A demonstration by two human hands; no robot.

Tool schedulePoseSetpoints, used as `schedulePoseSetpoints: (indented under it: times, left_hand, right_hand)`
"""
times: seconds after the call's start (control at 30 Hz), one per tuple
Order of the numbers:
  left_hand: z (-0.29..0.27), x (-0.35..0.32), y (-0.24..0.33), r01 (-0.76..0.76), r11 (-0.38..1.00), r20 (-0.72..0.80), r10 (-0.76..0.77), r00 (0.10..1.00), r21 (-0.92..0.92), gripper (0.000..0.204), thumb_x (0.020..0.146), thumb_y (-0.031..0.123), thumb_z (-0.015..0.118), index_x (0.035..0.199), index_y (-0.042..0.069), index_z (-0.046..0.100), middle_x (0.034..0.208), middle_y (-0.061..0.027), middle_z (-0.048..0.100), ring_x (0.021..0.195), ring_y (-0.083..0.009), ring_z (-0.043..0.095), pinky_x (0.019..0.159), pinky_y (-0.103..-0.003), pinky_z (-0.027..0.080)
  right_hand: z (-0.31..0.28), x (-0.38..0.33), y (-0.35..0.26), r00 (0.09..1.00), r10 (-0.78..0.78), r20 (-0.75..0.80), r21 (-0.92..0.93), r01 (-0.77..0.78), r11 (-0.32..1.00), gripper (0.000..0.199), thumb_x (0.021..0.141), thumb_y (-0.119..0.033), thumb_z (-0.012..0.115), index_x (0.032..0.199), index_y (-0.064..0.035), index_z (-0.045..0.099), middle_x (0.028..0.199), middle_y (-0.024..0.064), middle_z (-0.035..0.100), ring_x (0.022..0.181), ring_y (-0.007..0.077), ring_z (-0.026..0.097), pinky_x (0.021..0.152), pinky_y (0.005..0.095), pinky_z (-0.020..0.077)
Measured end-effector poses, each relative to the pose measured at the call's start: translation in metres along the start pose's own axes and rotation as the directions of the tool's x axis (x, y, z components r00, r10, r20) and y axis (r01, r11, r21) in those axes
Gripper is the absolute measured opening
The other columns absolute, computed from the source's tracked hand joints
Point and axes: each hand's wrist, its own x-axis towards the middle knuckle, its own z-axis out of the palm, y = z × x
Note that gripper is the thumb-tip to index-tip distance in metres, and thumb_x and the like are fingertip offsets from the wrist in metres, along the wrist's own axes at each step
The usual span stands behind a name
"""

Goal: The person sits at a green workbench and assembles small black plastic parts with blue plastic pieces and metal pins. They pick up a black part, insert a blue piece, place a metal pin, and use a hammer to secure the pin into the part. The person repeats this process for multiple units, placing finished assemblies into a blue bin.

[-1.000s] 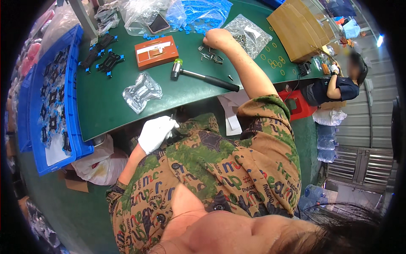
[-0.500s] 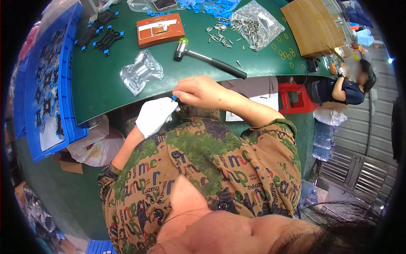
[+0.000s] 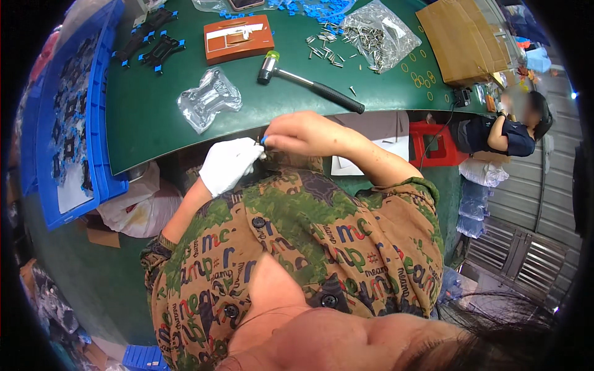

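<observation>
My left hand, in a white glove, is closed just below the green table's near edge. My bare right hand meets it fingertip to fingertip and pinches a small blue and metal part between them. What the gloved hand holds beneath is hidden. On the table above lie a black-handled mallet, a clear plastic bag and scattered small metal pins.
An orange box and black frames with blue corners lie at the table's back. A blue bin of such parts stands left. A cardboard box sits right. A white bag lies on the floor. Another person sits far right.
My right hand came back from the pins at the table's far side to the near edge and now meets my gloved left hand. The view has tilted downward.
</observation>
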Motion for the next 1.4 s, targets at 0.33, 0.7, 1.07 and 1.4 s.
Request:
schedulePoseSetpoints:
  times: [0.33, 0.7, 1.07, 1.4]
  left_hand:
    - [-0.003, 0.000, 0.000, -0.114, 0.966, 0.082, 0.097, 0.992, 0.231, 0.034, 0.104, 0.034, 0.056, 0.097, 0.006, 0.073, 0.077, -0.0118, 0.065, 0.067, -0.0281, 0.063, 0.066, -0.039, 0.050]
    - [0.000, -0.001, 0.007, -0.180, 0.943, 0.082, 0.164, 0.983, 0.280, 0.031, 0.103, 0.031, 0.056, 0.093, 0.006, 0.070, 0.082, -0.0156, 0.065, 0.074, -0.0357, 0.063, 0.068, -0.042, 0.049]
    - [0.003, -0.003, 0.004, -0.251, 0.892, 0.101, 0.230, 0.968, 0.377, 0.030, 0.102, 0.030, 0.058, 0.089, 0.006, 0.068, 0.076, -0.0130, 0.063, 0.068, -0.0312, 0.060, 0.064, -0.040, 0.048]
    - [0.003, -0.002, 0.011, -0.239, 0.906, 0.078, 0.226, 0.971, 0.350, 0.030, 0.102, 0.031, 0.058, 0.086, 0.007, 0.065, 0.079, -0.0153, 0.063, 0.073, -0.0373, 0.061, 0.065, -0.044, 0.048]
  right_hand:
    - [-0.006, 0.009, -0.006, 0.985, 0.082, 0.152, -0.044, -0.076, 0.996, 0.032, 0.106, -0.031, 0.053, 0.108, -0.0028, 0.067, 0.099, 0.0187, 0.069, 0.095, 0.0413, 0.065, 0.083, 0.0476, 0.0518]
    - [-0.018, 0.015, -0.013, 0.967, 0.074, 0.242, -0.114, -0.047, 0.992, 0.031, 0.105, -0.032, 0.053, 0.106, -0.0051, 0.068, 0.097, 0.0172, 0.069, 0.094, 0.0402, 0.065, 0.082, 0.0485, 0.0518]
    - [-0.008, 0.009, -0.016, 0.979, 0.028, 0.200, -0.179, 0.008, 0.984, 0.029, 0.105, -0.032, 0.054, 0.100, -0.0051, 0.066, 0.092, 0.0176, 0.067, 0.090, 0.0416, 0.064, 0.078, 0.0502, 0.0513]
    - [-0.022, 0.012, -0.023, 0.965, 0.106, 0.240, -0.183, -0.062, 0.981, 0.029, 0.104, -0.031, 0.055, 0.099, -0.0039, 0.066, 0.091, 0.0185, 0.067, 0.090, 0.0423, 0.064, 0.078, 0.0500, 0.0511]
